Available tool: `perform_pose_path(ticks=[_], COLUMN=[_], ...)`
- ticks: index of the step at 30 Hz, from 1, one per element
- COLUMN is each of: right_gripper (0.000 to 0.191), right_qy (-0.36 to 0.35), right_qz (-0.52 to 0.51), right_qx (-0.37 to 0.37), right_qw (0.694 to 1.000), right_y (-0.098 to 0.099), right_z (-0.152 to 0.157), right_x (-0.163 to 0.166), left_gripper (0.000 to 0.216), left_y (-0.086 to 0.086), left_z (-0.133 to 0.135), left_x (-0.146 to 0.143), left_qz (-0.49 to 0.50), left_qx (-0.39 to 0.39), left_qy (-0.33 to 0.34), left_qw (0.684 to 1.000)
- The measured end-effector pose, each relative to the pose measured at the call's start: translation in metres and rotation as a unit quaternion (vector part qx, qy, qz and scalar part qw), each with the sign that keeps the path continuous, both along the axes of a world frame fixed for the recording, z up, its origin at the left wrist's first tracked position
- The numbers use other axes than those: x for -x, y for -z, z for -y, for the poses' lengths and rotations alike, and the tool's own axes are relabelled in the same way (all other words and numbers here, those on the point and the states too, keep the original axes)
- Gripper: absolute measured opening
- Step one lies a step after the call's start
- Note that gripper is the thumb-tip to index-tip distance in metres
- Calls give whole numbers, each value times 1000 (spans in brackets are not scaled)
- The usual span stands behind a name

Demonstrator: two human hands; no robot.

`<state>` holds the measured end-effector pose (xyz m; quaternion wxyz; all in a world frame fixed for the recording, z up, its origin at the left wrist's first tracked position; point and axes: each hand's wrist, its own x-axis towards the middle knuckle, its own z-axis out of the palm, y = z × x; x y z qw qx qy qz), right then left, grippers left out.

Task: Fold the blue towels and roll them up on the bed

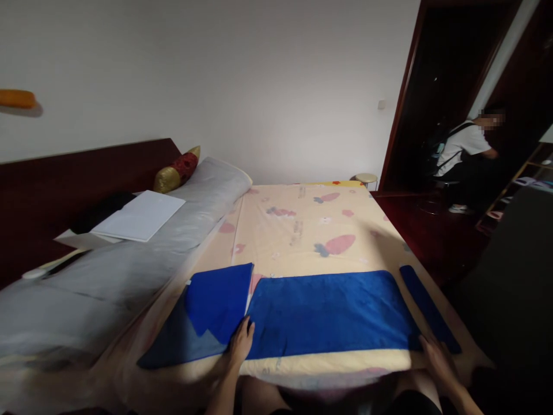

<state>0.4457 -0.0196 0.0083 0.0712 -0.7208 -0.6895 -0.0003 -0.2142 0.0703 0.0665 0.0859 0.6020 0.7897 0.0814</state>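
A blue towel (324, 314) lies spread as a wide rectangle on the bed in front of me. My left hand (242, 341) rests at its lower left edge, thumb and fingers slightly apart. At the lower right corner, my right hand (435, 356) touches the edge with its fingers stretched out; shadow blurs the fingertips. Left of the towel is another blue cloth (218, 302), partly bright blue and partly in grey-blue shade, with a small white tag at its upper left. A narrow blue folded cloth (427, 305) lies beyond the right edge, close to my right hand.
The bed (276, 236) has a cream sheet with carrot prints. A grey quilt (116, 276) runs along the left, bearing a white board-like item (144, 216) and a red-gold cushion (179, 170). A round stool (366, 178) stands behind. A person (464, 147) sits by the doorway.
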Motion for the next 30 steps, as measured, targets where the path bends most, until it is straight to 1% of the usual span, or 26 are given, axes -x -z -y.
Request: perform_pose_path(ticks=[3, 7, 9, 11, 13, 14, 16, 18, 20, 21, 22, 23, 25, 28, 30], right_gripper=[49, 47, 47, 47, 49, 51, 52, 51, 49, 49, 51, 52, 53, 54, 55], right_qy=[16, 35, 48, 73, 86, 82, 47, -1, -48, -67, -73, -63, -51, -62, -64], right_qz=[-12, -21, -21, -17, -30, -43, -73, -82, -88, -91, -101, -107, -118, -121, -121], right_qx=[-4, -9, -17, -31, -59, -74, -92, -86, -72, -63, -44, -26, 7, 13, 7], right_qw=[1000, 999, 998, 997, 994, 993, 992, 993, 992, 992, 991, 992, 992, 991, 991], right_y=[7, 12, 7, -3, -15, -21, -28, -27, -20, -16, -11, -7, 1, 9, 11], right_z=[3, 7, 6, -1, -16, -25, -46, -63, -70, -70, -67, -62, -47, -18, -1], right_x=[1, -2, -1, 7, 29, 46, 93, 148, 202, 225, 243, 256, 266, 255, 242], left_gripper=[45, 44, 43, 42, 44, 46, 49, 51, 51, 52, 53, 55, 60, 61, 58], left_y=[2, -9, -16, -22, -23, -22, -16, -6, 7, 14, 20, 26, 34, 42, 44], left_z=[5, 9, 10, 9, 6, 4, 1, 1, 8, 14, 21, 29, 47, 73, 83], left_x=[13, 39, 47, 42, 18, -1, -53, -113, -171, -194, -213, -226, -236, -226, -216], left_qz=[-5, -15, -19, -26, -33, -35, -28, -13, 0, 8, 22, 30, 40, 35, 26], left_qx=[-3, 4, 5, -9, -38, -54, -72, -79, -77, -69, -43, -22, 2, -1, -13], left_qy=[-34, -78, -89, -81, -49, -25, 35, 101, 157, 182, 211, 236, 257, 236, 208], left_qw=[999, 997, 996, 996, 997, 998, 996, 992, 985, 981, 976, 971, 966, 971, 978])
